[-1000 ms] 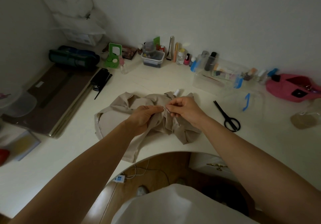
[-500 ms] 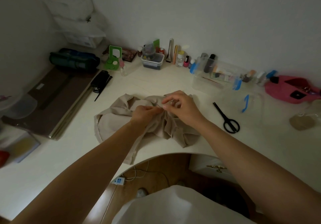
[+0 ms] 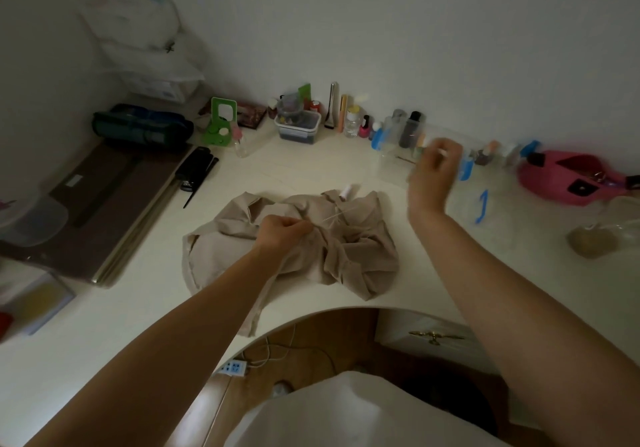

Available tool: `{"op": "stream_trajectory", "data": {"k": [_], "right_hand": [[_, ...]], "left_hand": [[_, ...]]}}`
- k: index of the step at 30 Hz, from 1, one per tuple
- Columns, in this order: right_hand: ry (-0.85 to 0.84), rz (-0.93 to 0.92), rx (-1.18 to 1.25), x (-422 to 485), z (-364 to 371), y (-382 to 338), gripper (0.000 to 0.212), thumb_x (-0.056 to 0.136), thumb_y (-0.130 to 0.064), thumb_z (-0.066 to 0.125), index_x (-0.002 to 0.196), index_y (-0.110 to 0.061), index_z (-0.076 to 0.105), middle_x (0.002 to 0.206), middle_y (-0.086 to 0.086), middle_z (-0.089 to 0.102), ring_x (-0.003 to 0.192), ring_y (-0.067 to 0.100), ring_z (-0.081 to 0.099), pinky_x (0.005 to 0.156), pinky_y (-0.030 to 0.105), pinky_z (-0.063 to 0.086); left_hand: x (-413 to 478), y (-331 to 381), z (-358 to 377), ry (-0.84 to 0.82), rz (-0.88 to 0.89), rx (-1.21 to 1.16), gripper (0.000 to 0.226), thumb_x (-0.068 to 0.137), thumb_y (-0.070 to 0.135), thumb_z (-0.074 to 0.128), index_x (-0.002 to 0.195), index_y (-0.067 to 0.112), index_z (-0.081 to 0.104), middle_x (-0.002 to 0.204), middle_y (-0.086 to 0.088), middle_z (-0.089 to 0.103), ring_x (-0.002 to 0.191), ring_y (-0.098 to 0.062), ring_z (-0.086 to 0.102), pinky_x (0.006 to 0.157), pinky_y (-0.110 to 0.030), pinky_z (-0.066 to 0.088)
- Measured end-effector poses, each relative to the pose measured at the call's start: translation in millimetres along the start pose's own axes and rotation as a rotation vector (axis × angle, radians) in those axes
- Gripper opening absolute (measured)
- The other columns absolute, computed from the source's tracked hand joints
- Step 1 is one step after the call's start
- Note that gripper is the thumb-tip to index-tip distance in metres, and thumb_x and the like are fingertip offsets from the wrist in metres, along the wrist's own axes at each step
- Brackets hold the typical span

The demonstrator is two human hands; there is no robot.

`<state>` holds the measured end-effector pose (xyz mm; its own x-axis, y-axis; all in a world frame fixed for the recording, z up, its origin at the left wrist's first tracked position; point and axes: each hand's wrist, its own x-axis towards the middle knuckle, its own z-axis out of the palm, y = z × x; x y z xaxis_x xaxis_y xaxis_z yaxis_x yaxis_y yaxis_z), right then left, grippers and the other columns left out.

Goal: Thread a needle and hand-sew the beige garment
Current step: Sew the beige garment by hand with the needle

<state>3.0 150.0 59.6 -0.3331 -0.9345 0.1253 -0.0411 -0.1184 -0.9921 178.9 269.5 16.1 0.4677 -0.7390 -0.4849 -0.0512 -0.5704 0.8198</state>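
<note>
While our left hand (image 3: 281, 232) pinches the crumpled beige garment (image 3: 363, 250) mid-frame, our blurred right hand (image 3: 431, 176) hovers upper right, grip unclear.

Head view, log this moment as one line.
stage: mid-stitch | left hand: pinches beige garment | right hand: raised, pinches thread | spool: at garment's far edge

Both hands are bare, left hand (image 3: 282, 230) and right hand (image 3: 433, 172), though the right one's too smeared for finger details. The left forearm (image 3: 194, 311) and right forearm (image 3: 512, 294) are bare too, right to the frame edge. A plain off-white top (image 3: 346, 412) shows at the bottom, softly creased.
</note>
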Motion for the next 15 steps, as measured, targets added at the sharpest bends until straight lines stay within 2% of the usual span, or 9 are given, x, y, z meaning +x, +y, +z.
{"op": "stream_trajectory", "data": {"k": [1,2,3,4,6,8,9,12,15], "right_hand": [[0.141,-0.016,-0.053,11.0,-9.7,4.7,0.011,0.103,-0.01,0.038,0.098,-0.013,0.047,0.079,-0.005,0.047,0.061,-0.002,0.044,0.06,0.012,0.039],[0.208,0.002,-0.108,17.5,-16.9,9.6,0.01,0.102,-0.01,0.038,0.1,-0.011,0.048,0.079,-0.005,0.048,0.061,-0.003,0.045,0.059,0.009,0.037],[0.191,0.038,-0.172,19.4,-20.6,12.4,0.011,0.101,-0.011,0.04,0.104,-0.009,0.05,0.079,-0.006,0.049,0.063,-0.002,0.046,0.059,0.009,0.036],[0.092,0.068,-0.249,18.7,-21.2,16.2,0.012,0.1,-0.011,0.045,0.108,-0.009,0.053,0.08,-0.008,0.05,0.066,0.0,0.047,0.061,0.012,0.037],[-0.294,0.074,-0.396,5.1,-14.9,19.6,0.015,0.094,-0.013,0.057,0.109,-0.015,0.058,0.082,-0.01,0.053,0.069,0.006,0.05,0.065,0.02,0.041],[-0.702,0.036,-0.454,-18.0,-4.6,16.5,0.013,0.091,-0.017,0.066,0.104,-0.018,0.064,0.085,-0.008,0.06,0.07,0.007,0.054,0.066,0.019,0.044],[-0.845,0.006,-0.467,-29.0,-0.2,15.4,0.011,0.089,-0.02,0.069,0.1,-0.019,0.068,0.087,-0.01,0.064,0.072,0.006,0.056,0.069,0.019,0.044],[-1.055,-0.073,-0.516,-51.4,4.1,18.9,0.007,0.087,-0.026,0.072,0.091,-0.022,0.07,0.07,-0.018,0.059,0.063,-0.004,0.052,0.065,0.013,0.04],[-1.066,-0.156,-0.581,-58.6,3.9,25.5,0.007,0.086,-0.025,0.073,0.09,-0.022,0.068,0.054,-0.017,0.047,0.05,-0.007,0.047,0.053,0.009,0.033]], "left_hand": [[0.5,0.1,-1.1,0.012,0.01,0.002,0.013,0.087,0.022,0.069,0.085,0.01,0.072,0.075,0.0,0.063,0.073,-0.013,0.058,0.062,-0.018,0.046],[1.5,0.0,-1.6,0.021,0.017,0.002,0.014,0.087,0.023,0.069,0.086,0.009,0.073,0.075,0.0,0.064,0.073,-0.012,0.058,0.062,-0.018,0.046],[2.2,0.4,-1.3,0.023,0.025,0.002,0.015,0.086,0.023,0.07,0.087,0.009,0.073,0.076,0.0,0.064,0.074,-0.013,0.058,0.064,-0.019,0.047],[3.1,0.4,-0.2,0.016,0.03,0.006,0.016,0.086,0.024,0.07,0.087,0.009,0.073,0.077,-0.001,0.065,0.076,-0.014,0.059,0.066,-0.021,0.048],[2.1,2.0,2.9,-0.005,0.042,0.015,0.018,0.087,0.025,0.068,0.088,0.009,0.074,0.081,-0.003,0.065,0.08,-0.017,0.06,0.069,-0.023,0.05],[0.3,3.5,4.9,-0.014,0.054,0.015,0.019,0.088,0.025,0.067,0.089,0.007,0.073,0.081,-0.004,0.065,0.079,-0.017,0.059,0.067,-0.022,0.049],[-0.5,4.3,4.7,-0.013,0.056,0.014,0.019,0.088,0.025,0.067,0.089,0.007,0.073,0.082,-0.005,0.064,0.078,-0.017,0.058,0.066,-0.022,0.049],[-1.7,6.0,2.4,-0.013,0.053,0.012,0.02,0.087,0.025,0.068,0.089,0.006,0.073,0.074,-0.005,0.063,0.067,-0.015,0.055,0.058,-0.021,0.046],[-2.5,5.8,0.4,-0.021,0.039,-0.004,0.023,0.087,0.024,0.069,0.091,0.002,0.074,0.064,-0.004,0.056,0.051,-0.01,0.045,0.044,-0.016,0.038]]}}
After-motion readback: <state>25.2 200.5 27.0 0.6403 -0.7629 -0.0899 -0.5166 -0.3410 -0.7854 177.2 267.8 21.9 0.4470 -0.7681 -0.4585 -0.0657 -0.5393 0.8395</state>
